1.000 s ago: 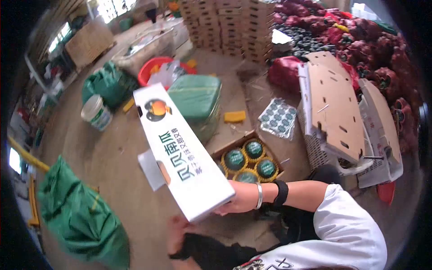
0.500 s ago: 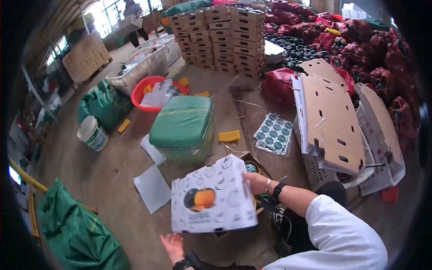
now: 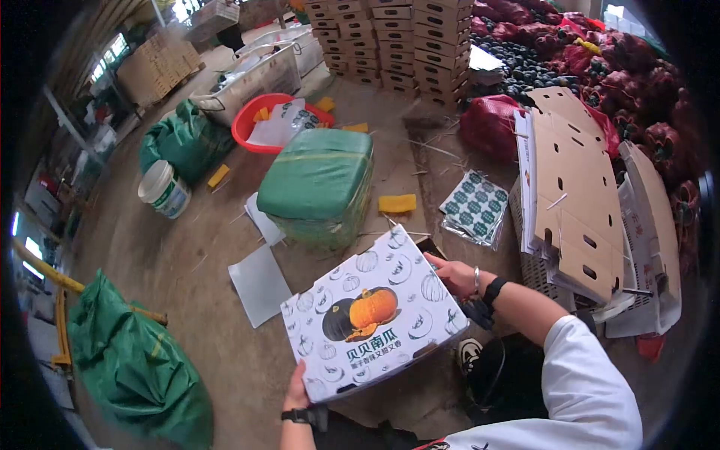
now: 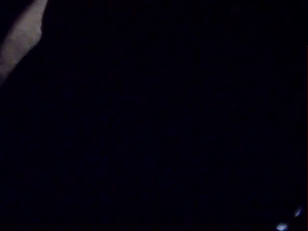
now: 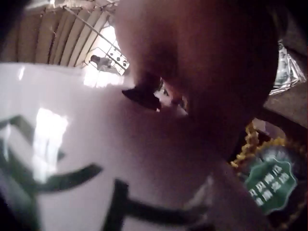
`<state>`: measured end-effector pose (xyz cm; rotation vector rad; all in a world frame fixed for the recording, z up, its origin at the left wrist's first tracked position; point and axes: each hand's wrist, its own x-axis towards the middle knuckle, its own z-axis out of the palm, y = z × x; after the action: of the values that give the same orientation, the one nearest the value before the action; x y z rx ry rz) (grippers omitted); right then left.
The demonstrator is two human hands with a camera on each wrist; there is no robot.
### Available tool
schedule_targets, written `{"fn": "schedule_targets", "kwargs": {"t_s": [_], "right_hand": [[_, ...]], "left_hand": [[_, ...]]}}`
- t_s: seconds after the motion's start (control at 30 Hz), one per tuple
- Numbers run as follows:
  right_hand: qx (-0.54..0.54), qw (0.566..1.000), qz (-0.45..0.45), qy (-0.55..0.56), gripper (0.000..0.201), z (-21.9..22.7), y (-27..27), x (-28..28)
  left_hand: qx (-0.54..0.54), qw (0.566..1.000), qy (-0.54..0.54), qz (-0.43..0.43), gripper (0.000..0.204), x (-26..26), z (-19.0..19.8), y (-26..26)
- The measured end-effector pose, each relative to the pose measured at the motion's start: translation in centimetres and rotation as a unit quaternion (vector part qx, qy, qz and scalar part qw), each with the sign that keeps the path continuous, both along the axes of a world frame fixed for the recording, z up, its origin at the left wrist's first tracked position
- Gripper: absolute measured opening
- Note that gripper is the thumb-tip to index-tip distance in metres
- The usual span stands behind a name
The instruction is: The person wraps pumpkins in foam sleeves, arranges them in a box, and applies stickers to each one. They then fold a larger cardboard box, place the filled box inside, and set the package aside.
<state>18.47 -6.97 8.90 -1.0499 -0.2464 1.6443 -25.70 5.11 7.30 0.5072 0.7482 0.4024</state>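
Observation:
A white carton [image 3: 375,315] printed with pumpkins is held slanted, its picture face up, in front of the person in the head view. My right hand [image 3: 455,276] grips its right side, fingers at a cut-out hole in the right wrist view. At the carton's near left corner my left hand [image 3: 297,388] holds the edge, with most of its fingers hidden underneath. The left wrist view is nearly black. Beyond the carton in the right wrist view sits a green-labelled pumpkin [image 5: 272,185] in yellow netting; the carton hides most of its box in the head view.
A wrapped green bale [image 3: 315,169] stands ahead, with white sheets [image 3: 259,285] on the floor beside it. Flattened cardboard [image 3: 574,195] leans on a crate at right. A green sack [image 3: 135,360] lies left. Stacked boxes [image 3: 394,45] stand at the back.
The carton has turned from standing on edge to showing its printed face upward. My left hand has come from beside it to its near left corner. The right hand still holds it.

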Motion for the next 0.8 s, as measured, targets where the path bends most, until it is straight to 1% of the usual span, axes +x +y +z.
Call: {"fn": "schedule_targets", "kwargs": {"t_s": [0.03,0.07,0.1,0.13,0.17,0.2,0.23,0.27,0.3,0.33,0.37,0.4,0.43,0.47,0.5,0.53,0.57,0.6,0.63,0.67,0.7,0.73,0.77,0.8], "right_hand": [[-0.013,0.995,0.079,-0.054,0.075,0.9,0.2,1.0],[-0.015,0.985,0.117,-0.124,0.075,0.4,0.4,1.6],[-0.013,0.978,0.13,-0.162,0.075,-0.4,0.7,2.0],[-0.009,0.969,0.144,-0.2,0.076,-1.2,1.1,2.1],[0.006,0.961,0.149,-0.231,0.076,-1.9,1.0,2.3],[0.011,0.961,0.157,-0.226,0.076,-2.7,0.6,2.3],[0.008,0.95,0.174,-0.259,0.076,-3.5,0.3,2.2],[0.008,0.936,0.193,-0.293,0.076,-4.1,1.0,2.0],[-0.04,0.964,0.186,-0.186,0.076,-1.6,1.2,1.2],[0.028,0.964,0.183,-0.193,0.073,-2.5,1.7,1.1],[0.063,0.969,0.183,-0.154,0.071,-3.9,2.1,1.2],[0.055,0.971,0.195,-0.129,0.07,-3.8,2.8,1.1],[0.091,0.972,0.19,-0.103,0.069,-5.4,3.0,1.5],[0.152,0.952,0.226,-0.144,0.067,-3.7,4.1,1.2],[0.097,0.964,0.217,-0.119,0.064,-2.1,3.9,1.1],[0.13,0.953,0.224,-0.157,0.062,-3.5,4.3,1.7],[0.09,0.966,0.212,-0.119,0.059,-2.3,3.9,1.5],[0.109,0.941,0.245,-0.205,0.057,-2.6,4.2,2.3],[0.039,0.965,0.213,-0.145,0.053,2.1,4.5,0.8],[0.038,0.955,0.225,-0.191,0.048,2.0,4.9,1.4],[0.056,0.945,0.236,-0.22,0.048,1.6,5.0,1.8],[0.074,0.934,0.244,-0.249,0.048,0.7,4.8,2.4],[0.084,0.93,0.253,-0.251,0.048,-1.9,3.8,4.0],[0.074,0.846,0.31,-0.426,0.049,-5.9,2.7,6.5]], "left_hand": [[0.003,1.0,0.007,0.016,0.062,0.1,-0.7,-1.3],[0.006,0.999,0.017,0.031,0.063,-0.1,-1.7,-2.1],[-0.025,0.999,0.003,0.03,0.065,0.0,-2.5,-2.1],[-0.038,0.998,0.028,0.033,0.065,-0.1,-3.1,-2.2],[-0.039,0.998,0.019,0.039,0.065,0.0,-3.4,-2.3],[-0.039,0.998,0.008,0.047,0.066,0.3,-3.2,-2.4],[-0.034,0.998,0.014,0.057,0.066,0.4,-2.9,-2.5],[-0.011,0.996,-0.019,0.084,0.066,0.9,-1.9,-2.7],[0.011,0.992,-0.047,0.114,0.065,1.1,-0.8,-3.2],[0.016,0.99,-0.039,0.135,0.065,1.8,0.3,-3.3],[0.004,0.986,-0.042,0.162,0.064,2.8,1.2,-3.0],[-0.007,0.98,-0.045,0.192,0.064,2.7,1.5,-3.3],[0.008,0.985,-0.017,0.173,0.06,1.2,-1.6,-3.2],[0.013,0.986,-0.006,0.164,0.059,0.2,-3.6,-3.3],[0.004,0.987,-0.009,0.163,0.058,-0.1,-3.8,-3.9],[-0.006,0.987,-0.023,0.159,0.057,-0.3,-3.5,-4.2],[-0.013,0.987,-0.043,0.152,0.056,-0.2,-2.6,-4.5],[-0.018,0.987,-0.064,0.144,0.055,0.3,-1.1,-4.6],[-0.025,0.988,-0.083,0.131,0.053,0.8,0.0,-4.5],[-0.032,0.987,-0.098,0.12,0.052,1.5,0.3,-4.7],[-0.047,0.987,-0.105,0.109,0.051,2.1,-0.5,-4.9],[-0.067,0.987,-0.105,0.105,0.05,2.1,-2.3,-5.2],[-0.125,0.982,-0.1,0.104,0.049,1.0,-8.4,-5.8],[-0.087,0.991,-0.047,0.093,0.049,1.6,-10.2,-5.8]]}}
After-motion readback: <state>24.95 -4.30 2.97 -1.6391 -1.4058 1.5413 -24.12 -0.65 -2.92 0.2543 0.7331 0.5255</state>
